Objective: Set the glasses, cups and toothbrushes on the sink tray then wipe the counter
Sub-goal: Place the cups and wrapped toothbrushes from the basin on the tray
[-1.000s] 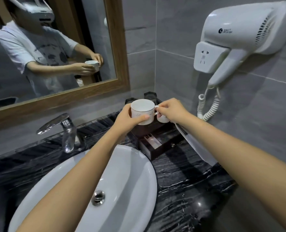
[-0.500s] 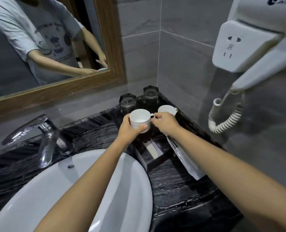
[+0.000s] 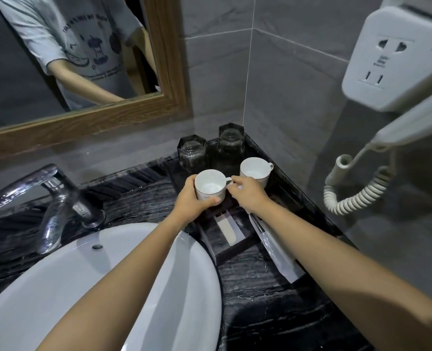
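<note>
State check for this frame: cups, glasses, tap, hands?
Near cup: upright, empty, held by both hands over the tray.
Far cup: upright, empty, on the tray.
Two glasses: upside down, at the tray's back.
Tap: off.
Left hand: grip on the cup's side.
Right hand: pinching its handle.

My left hand (image 3: 193, 202) and right hand (image 3: 248, 195) are bare: no gloves, rings or nail colour that I can make out. No watch or band shows on either wrist. Both forearms are uncovered to the lower edge of the frame, with no sleeve reaching them. In the mirror (image 3: 169, 72), my reflection wears a loose, pale grey short-sleeved T-shirt (image 3: 58, 34), its sleeve ending above the elbow. The chest carries a dark printed graphic: an apple core at centre, a curved shape lower left, a round shape at right, and lines of small lettering, probably English, too blurred to read.
</note>
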A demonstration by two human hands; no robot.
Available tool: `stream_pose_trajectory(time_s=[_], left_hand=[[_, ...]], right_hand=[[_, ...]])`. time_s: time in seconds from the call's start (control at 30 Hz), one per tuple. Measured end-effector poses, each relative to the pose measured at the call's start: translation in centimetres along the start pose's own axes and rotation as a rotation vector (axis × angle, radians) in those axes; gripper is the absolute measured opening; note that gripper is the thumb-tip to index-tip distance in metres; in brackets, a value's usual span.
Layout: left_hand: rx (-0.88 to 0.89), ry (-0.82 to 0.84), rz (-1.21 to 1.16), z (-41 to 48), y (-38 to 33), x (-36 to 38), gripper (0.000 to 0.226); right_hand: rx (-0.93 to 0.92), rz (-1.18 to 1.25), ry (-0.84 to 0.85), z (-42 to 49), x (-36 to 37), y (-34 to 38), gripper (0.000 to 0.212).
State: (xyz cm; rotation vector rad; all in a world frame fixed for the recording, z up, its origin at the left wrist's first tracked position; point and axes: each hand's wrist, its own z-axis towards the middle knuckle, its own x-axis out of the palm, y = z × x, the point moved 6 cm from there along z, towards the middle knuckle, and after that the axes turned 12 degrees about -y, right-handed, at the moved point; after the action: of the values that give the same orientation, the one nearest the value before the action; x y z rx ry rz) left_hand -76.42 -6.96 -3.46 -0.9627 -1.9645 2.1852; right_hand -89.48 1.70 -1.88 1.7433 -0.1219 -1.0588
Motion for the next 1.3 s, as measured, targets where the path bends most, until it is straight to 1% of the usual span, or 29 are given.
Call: stream_pose_trajectory(time_s=[0.13,0.17,0.23,0.33,0.37,0.43,0.47,0.5,0.53,0.57,0.6,0.63,0.67,0.7,0.73,0.77,0.8,0.83,0.87,0.9,0.93,0.97,1.0,1.07,1.13,1.17,1.23,1.3], left_hand=[[0.006,-0.008,0.032,0.1,-0.2,0.0,0.077],[0.007,-0.008,0.032,0.1,-0.3,0.0,0.077],[0.002,-0.011,0.033,0.1,-0.3,-0.1,0.078],[-0.008,-0.002,0.028,0.0,-0.3,-0.2,0.078],[-0.009,0.001,0.025,0.0,-0.2,-0.2,0.078],[-0.016,0.001,0.03,-0.1,-0.2,-0.1,0.078],[-0.022,-0.001,0.035,-0.1,-0.1,-0.1,0.079],[-0.032,-0.001,0.042,-0.1,-0.1,-0.1,0.081],[-0.043,0.002,0.047,-0.1,0.0,-0.2,0.086],[-0.066,0.005,0.048,-0.2,0.0,-0.3,0.095],[-0.093,0.0,0.039,-0.4,-0.1,-0.5,0.103],[-0.12,-0.026,0.017,-0.8,-0.4,-0.9,0.106],[-0.143,-0.077,-0.016,-1.5,-0.8,-1.5,0.102],[-0.16,-0.15,-0.053,-2.5,-1.4,-2.3,0.091],[-0.157,-0.227,-0.09,-3.7,-2.3,-3.0,0.076],[-0.144,-0.281,-0.116,-5.0,-3.2,-3.4,0.059],[-0.126,-0.29,-0.134,-6.2,-4.2,-3.5,0.046],[-0.113,-0.246,-0.146,-7.2,-5.0,-3.2,0.034],[-0.105,-0.149,-0.159,-8.1,-5.8,-2.4,0.026],[-0.115,-0.018,-0.171,-9.1,-6.6,-1.4,0.022],[-0.132,0.112,-0.168,-10.1,-7.4,-0.4,0.022],[-0.138,0.204,-0.146,-10.9,-8.0,0.3,0.025],[-0.134,0.245,-0.138,-11.5,-8.5,0.7,0.028],[-0.14,0.231,-0.205,-12.0,-9.5,0.8,0.029],[-0.174,0.192,-0.308,-12.2,-10.0,0.6,0.022],[-0.197,0.173,-0.352,-12.3,-10.1,0.3,0.02],[-0.231,0.16,-0.434,-12.4,-10.2,-0.1,0.019],[-0.236,0.159,-0.498,-12.7,-10.4,-0.6,0.019]], right_hand=[[-0.006,0.026,-0.005,0.2,0.3,-0.4,0.047],[0.002,0.031,-0.003,0.2,0.4,-0.6,0.043],[0.007,0.041,0.002,0.2,0.6,-0.7,0.03],[0.008,0.05,-0.022,0.3,0.8,-1.2,0.038],[0.012,0.041,-0.027,0.1,0.7,-1.3,0.032],[0.014,0.024,-0.029,0.0,0.7,-1.2,0.009],[0.008,0.031,-0.036,-0.1,0.7,-1.1,0.014],[-0.001,0.041,-0.02,-0.3,0.8,-1.0,0.014],[-0.014,0.059,-0.024,-0.6,0.7,-0.6,0.025],[-0.016,0.068,-0.044,-1.0,0.2,-0.2,0.044],[-0.005,0.092,-0.083,-1.3,-0.3,0.1,0.052],[-0.006,0.118,-0.135,-1.5,-0.9,0.3,0.05],[-0.005,0.159,-0.187,-1.7,-1.7,0.6,0.043],[0.009,0.199,-0.216,-2.0,-2.5,0.9,0.035],[0.029,0.246,-0.236,-2.1,-3.1,1.1,0.03],[0.043,0.29,-0.242,-2.3,-3.8,1.7,0.029],[0.051,0.325,-0.24,-2.5,-4.4,2.3,0.032],[0.054,0.351,-0.231,-2.6,-4.9,3.1,0.033],[0.056,0.371,-0.217,-2.9,-5.3,4.0,0.033],[0.057,0.385,-0.199,-3.1,-5.7,5.0,0.033],[0.058,0.399,-0.194,-3.3,-6.1,5.9,0.034],[0.049,0.41,-0.203,-3.4,-6.4,6.6,0.038],[0.043,0.421,-0.219,-3.6,-6.8,7.3,0.043],[0.029,0.443,-0.245,-4.3,-7.3,8.5,0.05],[0.016,0.479,-0.226,-5.0,-7.8,9.6,0.053],[0.008,0.488,-0.206,-5.3,-8.0,10.1,0.048],[0.011,0.486,-0.159,-5.8,-8.4,10.6,0.03],[0.035,0.495,-0.139,-6.3,-8.8,10.2,0.039]])
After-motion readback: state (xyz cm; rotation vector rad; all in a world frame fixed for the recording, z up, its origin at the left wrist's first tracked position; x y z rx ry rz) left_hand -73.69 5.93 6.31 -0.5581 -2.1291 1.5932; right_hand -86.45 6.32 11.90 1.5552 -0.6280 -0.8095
